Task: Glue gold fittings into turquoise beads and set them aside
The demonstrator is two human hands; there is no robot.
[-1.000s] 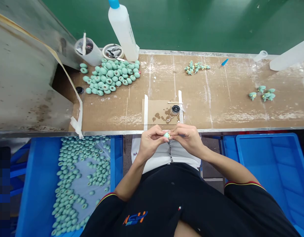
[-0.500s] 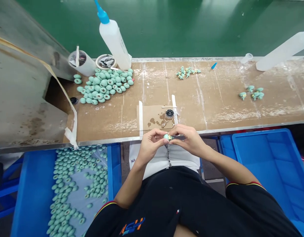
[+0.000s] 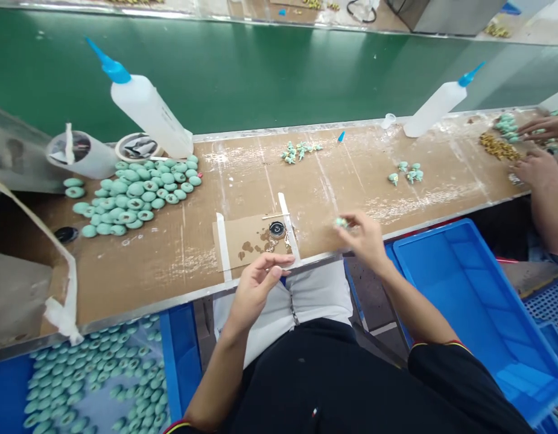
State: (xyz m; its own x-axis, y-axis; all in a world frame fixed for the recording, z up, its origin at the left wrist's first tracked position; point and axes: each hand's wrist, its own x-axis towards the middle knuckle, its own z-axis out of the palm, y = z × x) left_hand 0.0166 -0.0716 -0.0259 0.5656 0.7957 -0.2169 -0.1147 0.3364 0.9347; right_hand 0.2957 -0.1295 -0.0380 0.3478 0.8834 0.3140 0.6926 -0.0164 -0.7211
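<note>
Watching from beside the desk (image 3: 373, 181), one sees its metal front edge (image 3: 125, 318) running at a slant across the person's lap, with a blue plastic crate (image 3: 459, 301) just below it on the right and a blue tray (image 3: 179, 361) of mint-green ovals (image 3: 93, 374) below it on the left. Brown, white-smeared desk surface stretches between the right hand (image 3: 362, 238) and the small mint-green figures (image 3: 405, 173) further along.

That right hand is raised just past the edge, wrist bent, thumb and fingers pinching a small mint-green piece (image 3: 340, 223) above the desk. The left hand (image 3: 260, 289) is open and holds nothing visible, its fingers reaching flat toward a taped cardboard sheet (image 3: 251, 238) with brown stains. Those fingertips sit near the sheet's lower corner, and a small round jar with a black rim (image 3: 277, 229) stands on the sheet, well apart from the pinched piece.

Far left on the desk lies a heap of mint-green ovals (image 3: 138, 199) beneath a squeeze bottle with a blue nozzle (image 3: 147, 114). At the far right, a co-worker's hands (image 3: 536, 163) work over a pile of parts.
</note>
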